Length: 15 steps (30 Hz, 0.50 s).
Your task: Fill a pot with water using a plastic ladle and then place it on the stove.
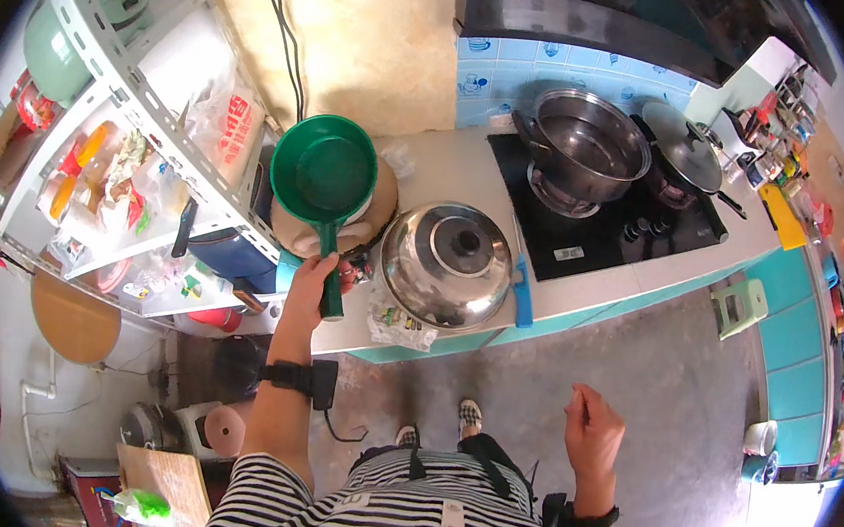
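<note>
My left hand (309, 284) grips the handle of a green plastic water ladle (325, 168), held over a round wooden chopping board (387, 185) on the counter. Just right of the ladle, a domed steel lid with a black knob (444, 264) rests on the counter. My right hand (594, 428) hangs over the floor, fingers curled, touching nothing; no object shows in it. A large steel pot (590, 146) without a lid stands on the left burner of the black gas hob (605, 231). On the right burner sits a pan with a glass lid (680, 147).
A white metal shelf rack (128, 95) with bags and packets stands on the left. A blue-handled tool (523, 291) lies at the counter's front edge. The range hood (602, 16) hangs above the hob. A small green stool (740, 308) is on the floor to the right.
</note>
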Motion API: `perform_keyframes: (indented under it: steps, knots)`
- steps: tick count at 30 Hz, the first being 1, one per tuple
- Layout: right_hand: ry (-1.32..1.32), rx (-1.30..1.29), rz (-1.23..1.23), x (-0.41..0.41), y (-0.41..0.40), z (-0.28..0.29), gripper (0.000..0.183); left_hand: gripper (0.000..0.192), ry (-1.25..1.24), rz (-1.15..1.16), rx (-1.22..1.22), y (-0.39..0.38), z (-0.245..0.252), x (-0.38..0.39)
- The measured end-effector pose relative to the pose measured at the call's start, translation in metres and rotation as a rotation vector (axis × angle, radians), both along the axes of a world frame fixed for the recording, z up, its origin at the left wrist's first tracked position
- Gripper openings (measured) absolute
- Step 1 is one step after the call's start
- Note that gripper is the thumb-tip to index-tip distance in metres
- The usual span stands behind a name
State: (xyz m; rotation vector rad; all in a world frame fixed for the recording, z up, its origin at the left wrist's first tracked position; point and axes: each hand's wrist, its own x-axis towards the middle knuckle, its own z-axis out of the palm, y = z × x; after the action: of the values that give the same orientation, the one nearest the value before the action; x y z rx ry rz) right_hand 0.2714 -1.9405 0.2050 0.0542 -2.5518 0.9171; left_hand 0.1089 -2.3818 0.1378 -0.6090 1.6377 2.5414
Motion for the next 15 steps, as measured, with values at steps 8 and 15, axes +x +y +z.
perform_keyframes:
  steps: [8, 15]
  knots:
    - [-0.006, -0.002, 0.004, 0.0, 0.004, 0.006, 0.01, 0.026, 0.108, 0.065, -0.405, 0.007, -0.02, -0.01]
    - [-0.005, 0.047, -0.01, 0.004, 0.01, 0.012, 0.011, 0.063, 0.061, 0.187, -0.709, 0.004, -0.016, -0.012]
